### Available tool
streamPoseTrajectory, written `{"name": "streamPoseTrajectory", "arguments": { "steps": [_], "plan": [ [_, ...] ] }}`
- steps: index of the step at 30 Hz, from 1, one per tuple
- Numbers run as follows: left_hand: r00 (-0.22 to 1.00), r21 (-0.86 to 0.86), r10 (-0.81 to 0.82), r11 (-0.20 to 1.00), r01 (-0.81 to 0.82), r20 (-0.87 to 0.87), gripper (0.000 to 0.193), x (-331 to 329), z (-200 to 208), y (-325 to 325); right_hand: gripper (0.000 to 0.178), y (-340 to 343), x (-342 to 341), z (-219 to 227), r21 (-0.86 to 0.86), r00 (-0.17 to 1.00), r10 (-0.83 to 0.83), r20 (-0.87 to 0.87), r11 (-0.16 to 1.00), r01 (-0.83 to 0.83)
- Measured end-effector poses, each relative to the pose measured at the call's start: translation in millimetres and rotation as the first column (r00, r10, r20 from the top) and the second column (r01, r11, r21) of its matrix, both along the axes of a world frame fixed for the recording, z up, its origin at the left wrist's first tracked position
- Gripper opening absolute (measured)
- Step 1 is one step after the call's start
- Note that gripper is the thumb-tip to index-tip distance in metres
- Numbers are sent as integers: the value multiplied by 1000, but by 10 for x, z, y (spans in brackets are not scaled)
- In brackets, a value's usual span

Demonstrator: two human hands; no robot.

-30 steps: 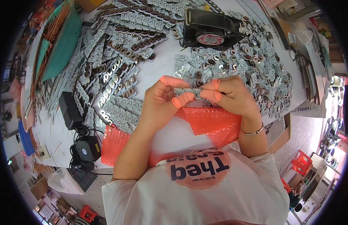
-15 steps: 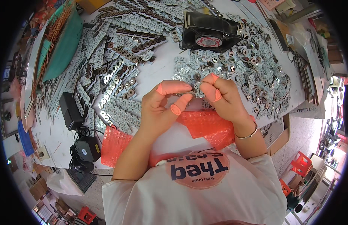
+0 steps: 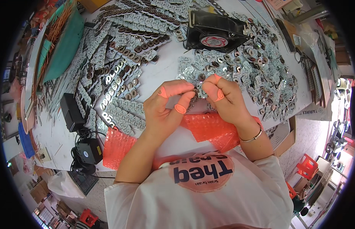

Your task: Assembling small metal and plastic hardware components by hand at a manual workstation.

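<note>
Just in front of the loose pile, my right hand (image 3: 226,97) pinches a small circuit board (image 3: 201,91) between thumb and forefinger. From the other side, my left hand (image 3: 164,103) closes its thumb and forefinger on the board's left edge; its exact contact is partly hidden. Pink finger cots cover the thumb and forefinger of both hands. A heap of loose small boards (image 3: 261,72) with round dark parts lies beyond and right of my hands. Below my wrists, red bubble wrap (image 3: 212,129) covers the table's near edge.
Strips of joined boards (image 3: 120,49) spread over the left of the white table (image 3: 158,72). A black box fan (image 3: 215,32) stands at the back. On the left are a green basin (image 3: 66,45) holding thin brown strips, and black power adapters (image 3: 89,152) with cables.
Both hands stay at nearly the same spot. The small board has turned slightly between the fingers, and my left thumb and forefinger have shifted a little left and up.
</note>
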State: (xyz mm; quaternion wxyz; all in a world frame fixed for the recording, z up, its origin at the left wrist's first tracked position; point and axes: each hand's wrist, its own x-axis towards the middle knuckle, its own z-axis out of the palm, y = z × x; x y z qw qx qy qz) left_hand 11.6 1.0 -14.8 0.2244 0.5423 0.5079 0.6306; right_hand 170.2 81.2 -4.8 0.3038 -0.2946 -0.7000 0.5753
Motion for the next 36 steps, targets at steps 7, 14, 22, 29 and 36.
{"name": "streamPoseTrajectory", "arguments": {
  "steps": [7,14,22,29,36],
  "plan": [
    [995,-141,-89,987,83,-37,22,-24,-6,-57,19,50,7,32,76,995,-78,65,994,73],
    [902,-122,-108,977,174,417,24,7,0,-6,15,176,80,74,390,965,-215,152,910,141],
    [867,-307,-108,908,286,487,21,-91,67,-67,12,155,138,90,172,993,59,98,982,-75],
    [835,-348,-110,874,340,540,21,-101,67,-71,11,164,148,80,263,986,121,117,953,-148],
    [790,-363,-132,835,414,598,20,-122,125,-83,16,76,103,147,36,967,236,100,970,-240]
  ]
}}
